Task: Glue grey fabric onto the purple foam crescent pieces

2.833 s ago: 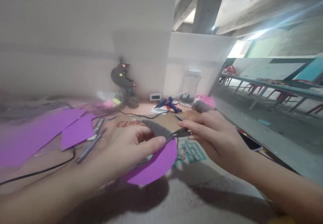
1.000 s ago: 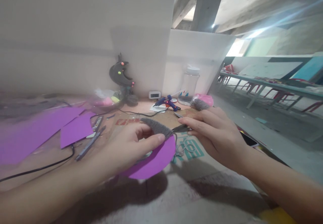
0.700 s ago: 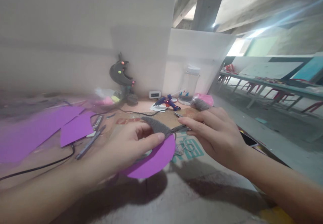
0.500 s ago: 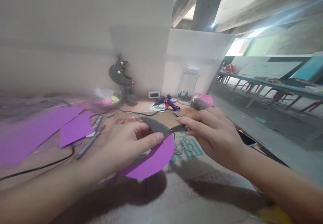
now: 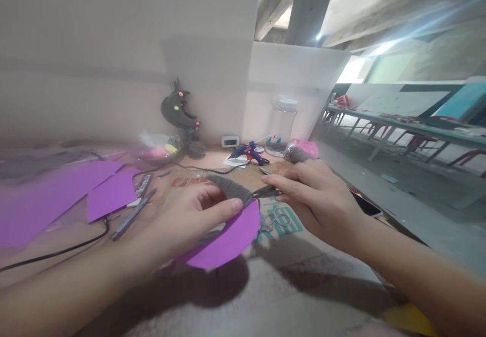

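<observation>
My left hand (image 5: 207, 210) is closed on a curved, pointed piece wound with grey yarn (image 5: 231, 187), its thumb pressing near the wide end. A rounded purple sheet (image 5: 224, 243) hangs below that piece and seems joined to it. To the right, my right hand (image 5: 315, 200) pinches dark grey yarn strands (image 5: 266, 191) that run from the wrapped end, close to the purple edge. A thin metal tip (image 5: 264, 171) shows just above the right index finger; what it belongs to is hidden.
Behind the hands are a blue glue gun (image 5: 248, 153), a small digital clock (image 5: 230, 141), a clear bottle (image 5: 283, 122) and a dark moon-shaped ornament (image 5: 176, 109). Purple sheets (image 5: 112, 193) and a pen (image 5: 133, 215) lie left. A phone (image 5: 366, 205) sits right, and printed cardboard (image 5: 281, 238) underneath.
The whole view has shifted very slightly. Both hands keep their grips, and the yarn and purple sheet stay in nearly the same position between them.
</observation>
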The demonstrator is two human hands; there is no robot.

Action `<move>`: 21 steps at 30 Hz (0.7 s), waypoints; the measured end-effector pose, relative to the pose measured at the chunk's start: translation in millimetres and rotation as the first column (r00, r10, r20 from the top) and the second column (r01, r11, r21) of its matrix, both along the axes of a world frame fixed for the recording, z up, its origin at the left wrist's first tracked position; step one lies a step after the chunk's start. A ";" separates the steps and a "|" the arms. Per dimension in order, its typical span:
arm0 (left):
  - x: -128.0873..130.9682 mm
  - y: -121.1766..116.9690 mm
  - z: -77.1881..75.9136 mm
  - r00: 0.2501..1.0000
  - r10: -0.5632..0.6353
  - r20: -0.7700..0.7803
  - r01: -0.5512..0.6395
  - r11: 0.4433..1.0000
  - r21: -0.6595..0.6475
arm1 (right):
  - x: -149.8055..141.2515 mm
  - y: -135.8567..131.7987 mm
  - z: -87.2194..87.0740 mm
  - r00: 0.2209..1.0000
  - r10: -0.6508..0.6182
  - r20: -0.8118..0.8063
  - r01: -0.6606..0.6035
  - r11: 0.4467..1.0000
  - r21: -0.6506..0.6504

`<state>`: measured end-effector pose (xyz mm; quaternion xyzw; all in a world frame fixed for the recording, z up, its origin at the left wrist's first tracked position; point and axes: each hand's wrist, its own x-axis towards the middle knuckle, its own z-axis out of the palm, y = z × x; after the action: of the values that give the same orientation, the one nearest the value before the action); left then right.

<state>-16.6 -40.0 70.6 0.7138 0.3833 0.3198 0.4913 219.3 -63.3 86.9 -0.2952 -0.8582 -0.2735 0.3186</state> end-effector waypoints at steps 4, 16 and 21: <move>-0.2 -1.1 -2.5 0.995 0.084 -0.052 -0.079 0.994 0.081 | 0.0 -1.5 -1.4 0.999 -0.046 0.017 0.045 0.998 0.035; -1.9 -0.9 -2.8 0.998 0.038 -0.055 -0.032 0.993 0.110 | 0.5 -0.8 -1.6 0.999 0.012 -0.044 -0.017 0.994 -0.112; -1.6 -0.3 -3.0 0.998 0.034 -0.050 -0.029 0.996 0.087 | 0.0 0.8 -0.6 0.998 0.038 -0.055 -0.044 0.993 -0.113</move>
<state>-18.2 -40.2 67.6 0.7361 0.3927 0.3254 0.4450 219.3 -62.6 86.2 -0.3023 -0.8697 -0.2093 0.3293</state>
